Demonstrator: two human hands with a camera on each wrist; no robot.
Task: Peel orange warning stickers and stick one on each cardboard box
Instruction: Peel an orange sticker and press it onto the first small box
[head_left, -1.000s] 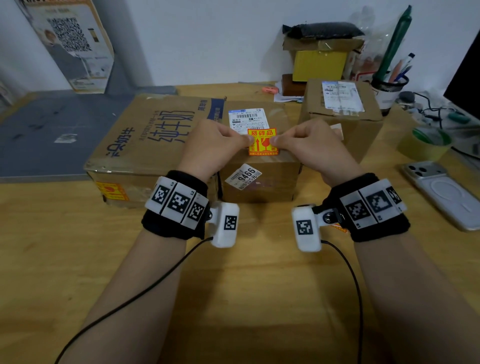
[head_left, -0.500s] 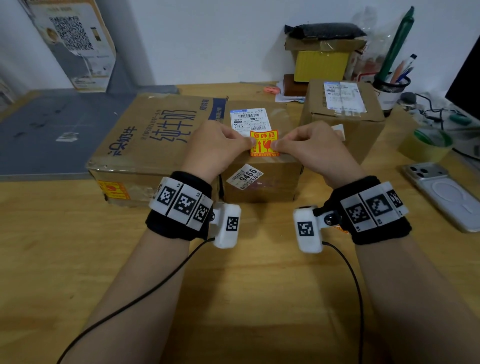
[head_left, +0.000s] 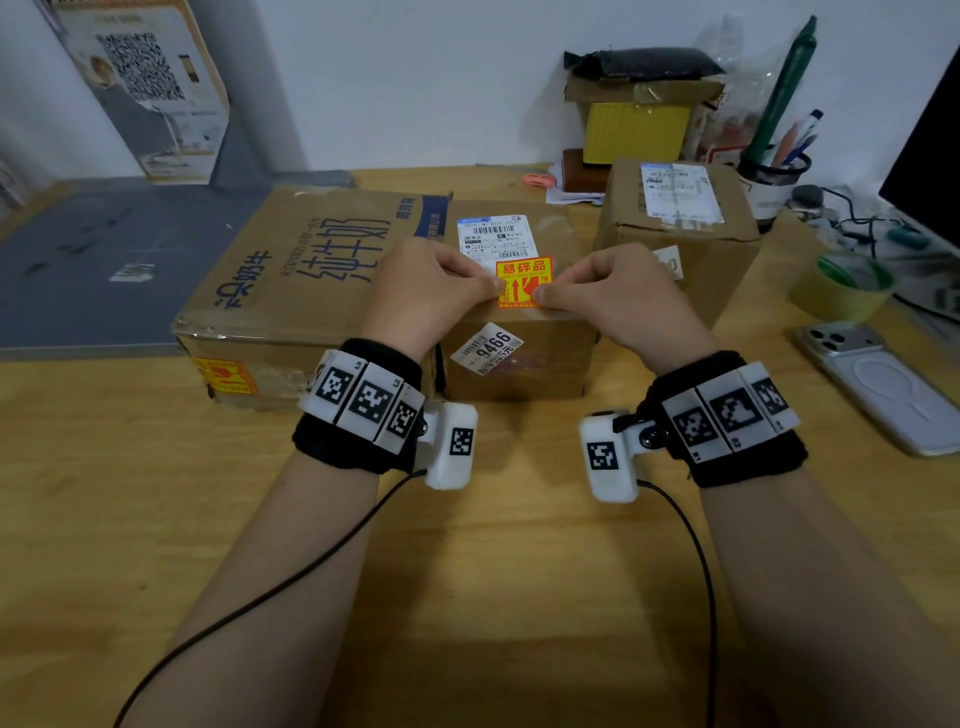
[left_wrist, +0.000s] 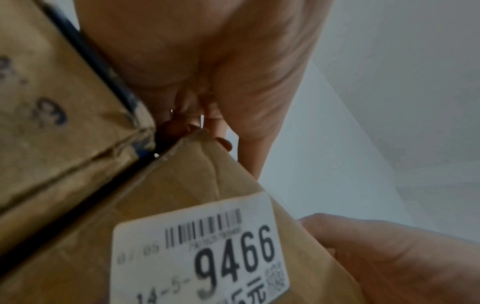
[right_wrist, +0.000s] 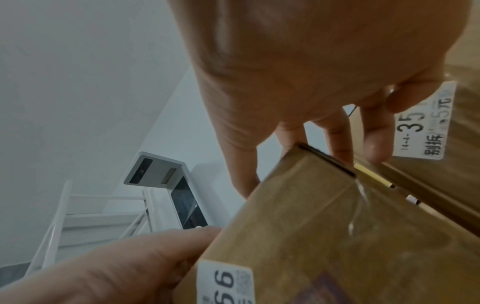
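Both thumbs slid lower on the square orange warning sticker (head_left: 523, 281), w/ left hand (head_left: 426, 291) & right hand (head_left: 618, 296) curled, pressing it flat atop the small middle brown cardboard box (head_left: 519, 358).

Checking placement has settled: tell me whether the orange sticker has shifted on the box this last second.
No. The orange sticker sits below the white shipping label on the middle box, as before; left hand and right hand hold its edges.
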